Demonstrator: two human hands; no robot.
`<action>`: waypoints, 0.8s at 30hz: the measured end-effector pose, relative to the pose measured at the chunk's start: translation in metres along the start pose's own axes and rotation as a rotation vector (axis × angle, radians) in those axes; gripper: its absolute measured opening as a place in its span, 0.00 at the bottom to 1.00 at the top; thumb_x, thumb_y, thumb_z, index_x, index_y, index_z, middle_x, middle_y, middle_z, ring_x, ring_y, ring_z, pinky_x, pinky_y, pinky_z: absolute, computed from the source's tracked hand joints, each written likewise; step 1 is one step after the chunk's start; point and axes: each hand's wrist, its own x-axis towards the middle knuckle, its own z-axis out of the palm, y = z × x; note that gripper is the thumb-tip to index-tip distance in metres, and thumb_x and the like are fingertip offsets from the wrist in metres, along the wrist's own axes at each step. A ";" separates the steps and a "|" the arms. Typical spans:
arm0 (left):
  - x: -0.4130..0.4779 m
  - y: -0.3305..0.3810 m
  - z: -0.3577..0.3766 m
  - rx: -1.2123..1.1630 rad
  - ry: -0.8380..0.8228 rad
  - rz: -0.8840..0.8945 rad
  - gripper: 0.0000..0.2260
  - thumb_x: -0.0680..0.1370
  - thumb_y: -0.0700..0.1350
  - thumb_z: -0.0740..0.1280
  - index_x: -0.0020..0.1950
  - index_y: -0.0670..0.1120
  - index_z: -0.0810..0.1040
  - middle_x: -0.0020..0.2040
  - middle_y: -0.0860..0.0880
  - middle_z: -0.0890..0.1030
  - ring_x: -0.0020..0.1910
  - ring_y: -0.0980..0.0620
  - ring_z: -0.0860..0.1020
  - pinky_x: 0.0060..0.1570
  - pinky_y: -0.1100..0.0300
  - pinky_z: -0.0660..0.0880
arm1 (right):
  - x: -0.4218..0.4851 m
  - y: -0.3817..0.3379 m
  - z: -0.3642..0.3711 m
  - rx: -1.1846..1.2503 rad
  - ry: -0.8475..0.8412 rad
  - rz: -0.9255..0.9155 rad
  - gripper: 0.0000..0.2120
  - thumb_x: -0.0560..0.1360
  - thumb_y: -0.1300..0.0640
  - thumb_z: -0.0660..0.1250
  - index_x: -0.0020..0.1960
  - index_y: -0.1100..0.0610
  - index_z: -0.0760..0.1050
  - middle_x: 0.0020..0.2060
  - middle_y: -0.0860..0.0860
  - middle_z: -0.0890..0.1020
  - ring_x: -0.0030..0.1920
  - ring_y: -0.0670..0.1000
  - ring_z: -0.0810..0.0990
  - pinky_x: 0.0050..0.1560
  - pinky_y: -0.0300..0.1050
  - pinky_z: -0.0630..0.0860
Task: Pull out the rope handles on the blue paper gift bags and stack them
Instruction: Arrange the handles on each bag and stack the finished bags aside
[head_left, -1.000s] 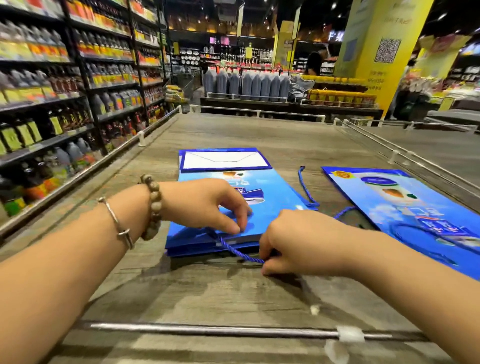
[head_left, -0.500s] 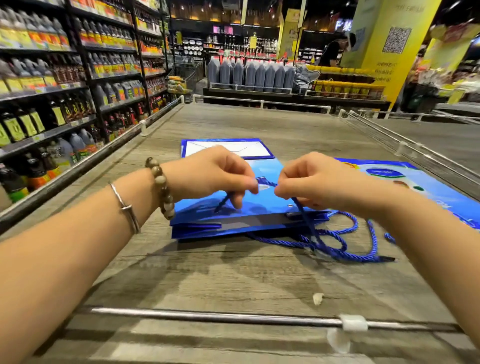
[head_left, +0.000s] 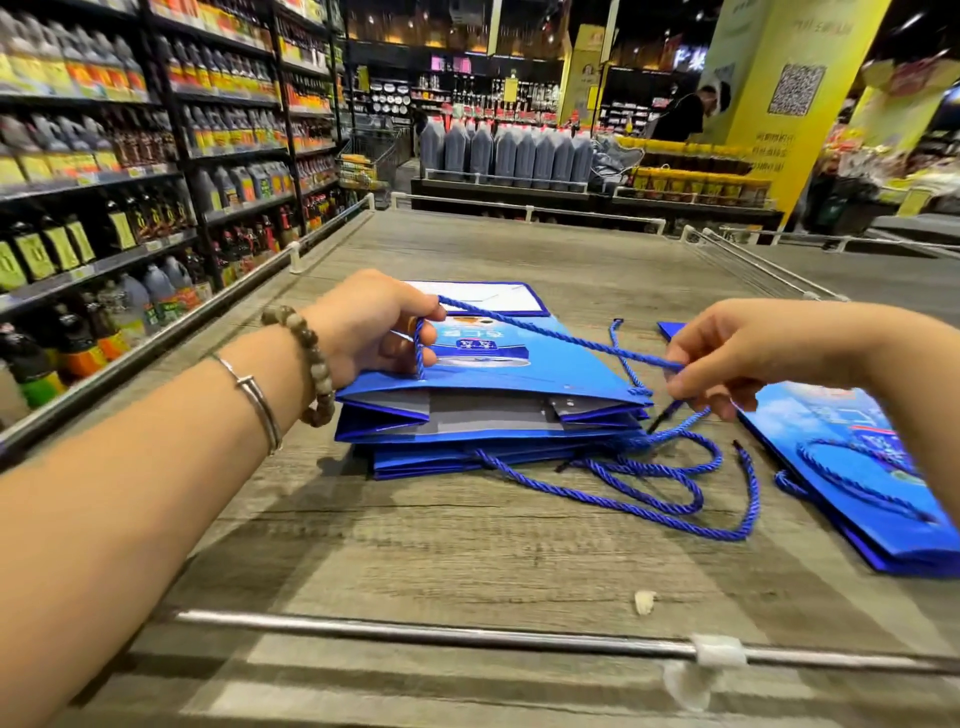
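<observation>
Over stacked bags, left hand grips rope handle.

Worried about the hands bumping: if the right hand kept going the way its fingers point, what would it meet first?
Probably the top bag: the right hand points left along the rope handle it pinches, low over that bag. If it clears the paper, which depth leaves unclear, the left hand follows.

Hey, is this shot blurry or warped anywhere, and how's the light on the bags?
Head view: wide-angle warp bows the shelves at left; the stacked blue bags and the rope handle held between left hand and right hand are sharp; the bag at right and the yellow pillar are smeared; light on the table is soft, without harsh glare.
</observation>
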 end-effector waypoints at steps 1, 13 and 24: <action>0.000 -0.001 0.000 0.019 0.004 -0.001 0.11 0.78 0.43 0.58 0.38 0.43 0.74 0.19 0.51 0.74 0.17 0.55 0.73 0.34 0.58 0.72 | 0.002 0.001 -0.001 0.009 0.041 0.000 0.05 0.70 0.64 0.68 0.36 0.60 0.75 0.27 0.52 0.80 0.25 0.47 0.78 0.23 0.34 0.71; 0.008 -0.010 0.008 0.829 0.270 0.511 0.07 0.74 0.45 0.66 0.51 0.47 0.78 0.44 0.51 0.76 0.43 0.52 0.75 0.49 0.60 0.72 | 0.032 -0.028 0.038 0.437 0.272 -0.189 0.14 0.68 0.77 0.64 0.46 0.61 0.76 0.36 0.56 0.81 0.28 0.43 0.82 0.30 0.33 0.78; -0.008 -0.021 0.038 0.838 -0.182 0.660 0.12 0.69 0.52 0.71 0.49 0.48 0.81 0.41 0.54 0.78 0.43 0.54 0.78 0.46 0.63 0.73 | 0.043 -0.036 0.069 0.371 0.377 -0.322 0.14 0.66 0.76 0.66 0.48 0.63 0.77 0.30 0.54 0.78 0.24 0.42 0.78 0.33 0.33 0.79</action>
